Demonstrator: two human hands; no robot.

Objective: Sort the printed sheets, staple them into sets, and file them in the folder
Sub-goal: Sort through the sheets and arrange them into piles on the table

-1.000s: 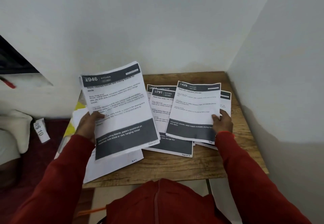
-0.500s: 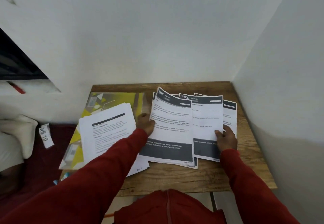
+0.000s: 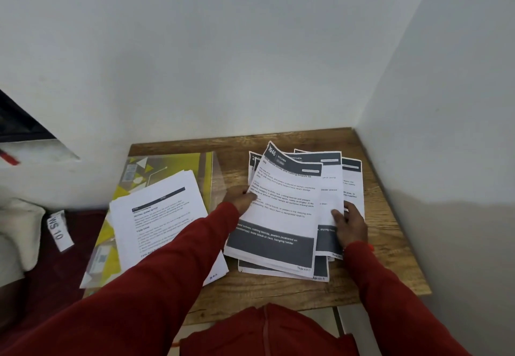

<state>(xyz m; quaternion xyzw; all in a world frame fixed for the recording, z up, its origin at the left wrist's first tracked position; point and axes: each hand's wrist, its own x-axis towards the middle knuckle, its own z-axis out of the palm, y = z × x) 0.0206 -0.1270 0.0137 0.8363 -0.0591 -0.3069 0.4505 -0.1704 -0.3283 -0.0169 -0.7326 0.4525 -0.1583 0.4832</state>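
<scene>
Sheets of printed paper cover most of a small wooden surface [image 3: 390, 272] set into a white corner. A person in red sleeves leans over it. The left hand [image 3: 241, 202] pinches the left edge of the top sheet [image 3: 281, 210], marked 946 and headed KITCHEN, thumb on the printed face. The sheet is lifted a little and its far end curls up. The right hand [image 3: 348, 224] rests on the fanned pile [image 3: 331, 188] beneath, fingers curled over the right edges of the sheets, holding them down.

To the left lies a yellow patterned folder [image 3: 167, 166] with a second stack of white pages [image 3: 158, 216] on top of it, overhanging its near edge. No stapler is visible. A white tag [image 3: 59, 230] reading WS 10 lies off the surface on a dark red cloth.

Sorting appears to be the step in hand. To do it well, the left grip should lay the 946 sheet flat and square on its matching pile, header bars lined up, while the right hand keeps the fan from sliding. Loose sheets slip easily, so corners should be tapped even before any stapling.
</scene>
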